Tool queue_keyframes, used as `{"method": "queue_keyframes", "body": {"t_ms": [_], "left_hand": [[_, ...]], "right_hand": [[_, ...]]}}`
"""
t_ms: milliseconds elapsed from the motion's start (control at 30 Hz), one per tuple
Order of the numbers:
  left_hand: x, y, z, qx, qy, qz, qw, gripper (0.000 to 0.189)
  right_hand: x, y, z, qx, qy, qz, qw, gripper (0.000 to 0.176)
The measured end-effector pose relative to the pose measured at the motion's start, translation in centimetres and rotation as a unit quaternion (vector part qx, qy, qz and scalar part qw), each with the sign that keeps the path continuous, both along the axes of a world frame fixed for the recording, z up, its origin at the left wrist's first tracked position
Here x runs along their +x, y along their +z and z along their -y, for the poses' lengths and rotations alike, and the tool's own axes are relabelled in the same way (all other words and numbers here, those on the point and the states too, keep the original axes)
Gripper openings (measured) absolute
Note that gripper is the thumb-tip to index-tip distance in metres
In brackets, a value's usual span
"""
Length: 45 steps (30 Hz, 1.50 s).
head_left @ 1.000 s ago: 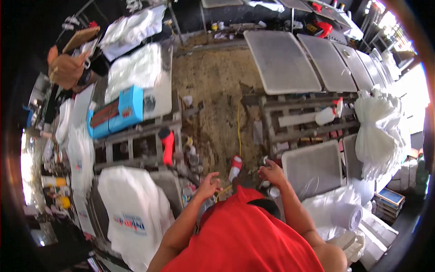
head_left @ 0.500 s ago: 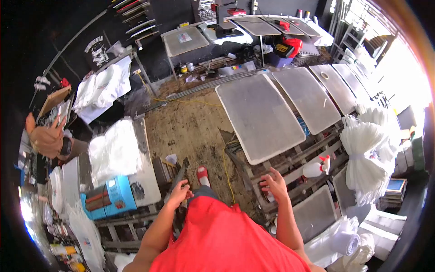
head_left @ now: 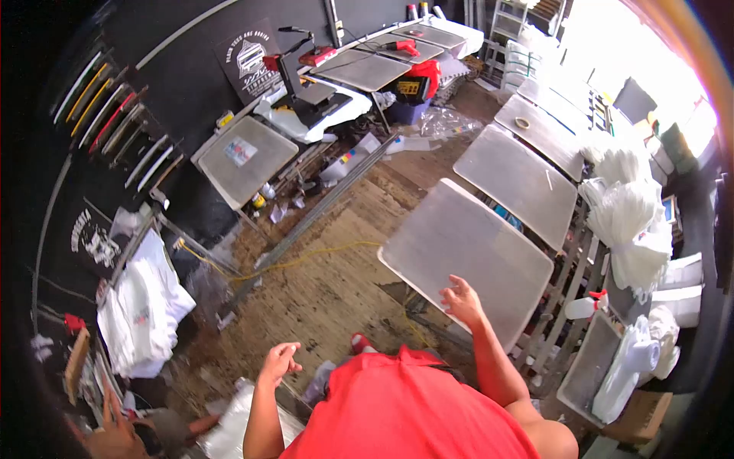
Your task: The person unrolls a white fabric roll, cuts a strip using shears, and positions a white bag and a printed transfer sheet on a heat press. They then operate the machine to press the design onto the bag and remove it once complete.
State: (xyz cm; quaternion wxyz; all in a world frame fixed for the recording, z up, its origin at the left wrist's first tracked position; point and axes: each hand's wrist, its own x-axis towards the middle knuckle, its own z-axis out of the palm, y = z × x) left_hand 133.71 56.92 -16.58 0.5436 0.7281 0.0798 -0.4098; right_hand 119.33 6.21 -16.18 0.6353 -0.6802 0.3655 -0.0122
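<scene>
My right hand [head_left: 462,301] hangs with its fingers spread and nothing in them, overlapping the near edge of a large grey flat board with a pale rim [head_left: 470,256]. My left hand [head_left: 280,363] is held out over the floor, its fingers loosely bent and apart, likewise with nothing in it. Below it, by my left forearm, lies a stack of white plastic-wrapped material [head_left: 248,424]. One of my feet, in a red shoe [head_left: 359,343], shows on the worn wooden floor [head_left: 336,271].
A yellow cable [head_left: 306,256] crosses the floor. On the right stand more grey boards [head_left: 520,180], a spray bottle [head_left: 582,307] and bundled white fabric [head_left: 631,229]. A heat press [head_left: 310,96] is at the back. Another person's arm [head_left: 172,430] reaches in at lower left.
My view has turned left and I have moved forward, so the boards sit closer and the blue machine has left view. Both hands stay empty; my right hand now overlaps the near board.
</scene>
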Motion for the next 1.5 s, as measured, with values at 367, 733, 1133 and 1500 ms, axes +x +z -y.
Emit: {"method": "queue_keyframes", "body": {"t_ms": [367,733,1133,1500], "left_hand": [[27.9,12.6,11.1,0.065,-0.23,0.354,0.904,0.036],[51.8,7.5,17.6,0.092,-0.354,0.272,0.89,0.046],[62.8,-2.7,33.6,-0.09,-0.348,0.121,0.925,0.045],[78.9,-2.2,65.9,-0.269,-0.299,0.092,0.911,0.035]], "right_hand": [[15.2,-5.1,5.7,-0.268,-0.183,-0.004,0.946,0.039],[30.9,-9.2,15.1,-0.465,-0.344,-0.065,0.813,0.036],[39.5,-2.4,20.7,-0.348,-0.465,-0.064,0.811,0.026],[49.4,0.1,31.3,-0.385,-0.466,-0.135,0.785,0.013]]}}
